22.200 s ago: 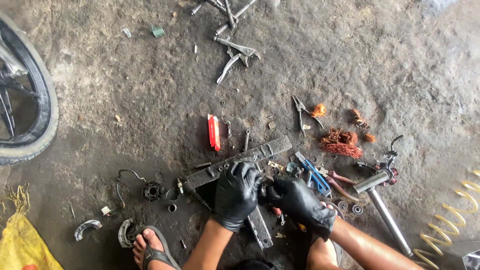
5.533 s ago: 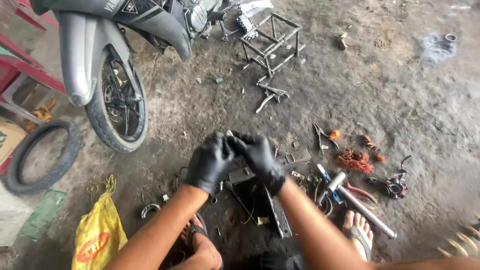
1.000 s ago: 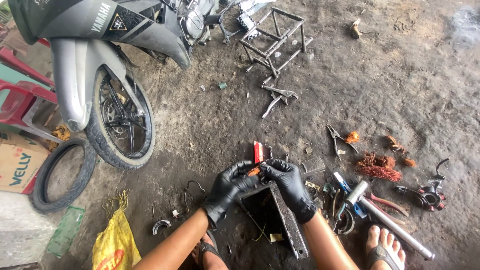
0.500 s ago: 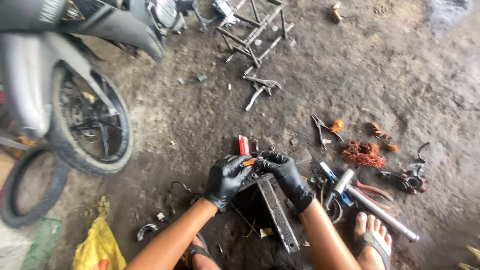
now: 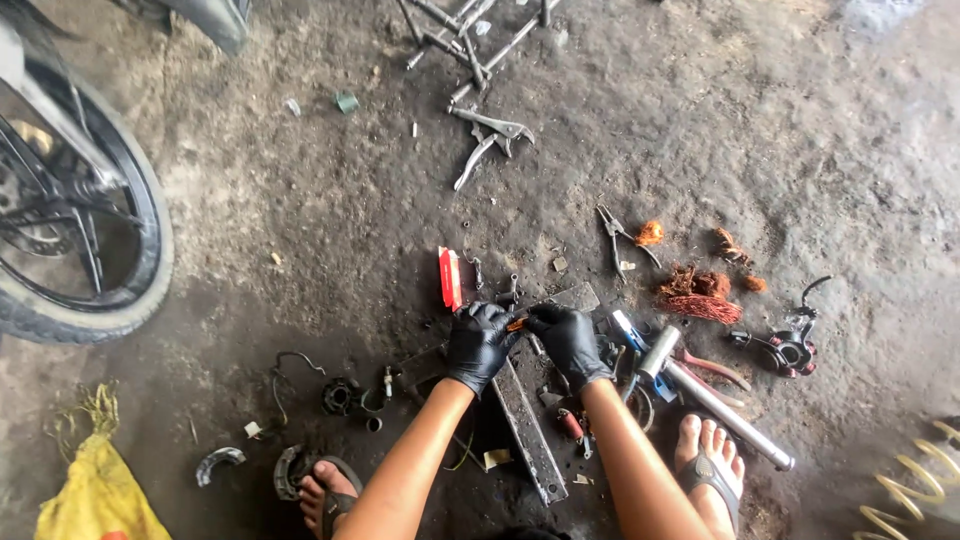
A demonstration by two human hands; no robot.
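Both of my hands wear black gloves and meet low in the middle of the head view. My left hand [image 5: 478, 342] and my right hand [image 5: 568, 340] pinch a small orange piece [image 5: 516, 323] between their fingertips. Under them a long flat metal bar [image 5: 527, 430] lies on the dirt floor, running towards my body. A red flat box [image 5: 450, 277] sits just beyond my left hand. My two feet in sandals rest at either side.
A motorcycle wheel [image 5: 80, 230] stands at the left. Locking pliers [image 5: 490, 140] and a metal frame [image 5: 470, 40] lie ahead. Needle-nose pliers [image 5: 615, 235], copper wire scraps [image 5: 695, 295], a steel tube [image 5: 715, 410], a yellow bag [image 5: 95, 495] and a yellow spring [image 5: 910, 490] lie around.
The view has tilted down and closed in, so the motorcycle body has left the frame. My hands stay together on the small orange piece over the bar.
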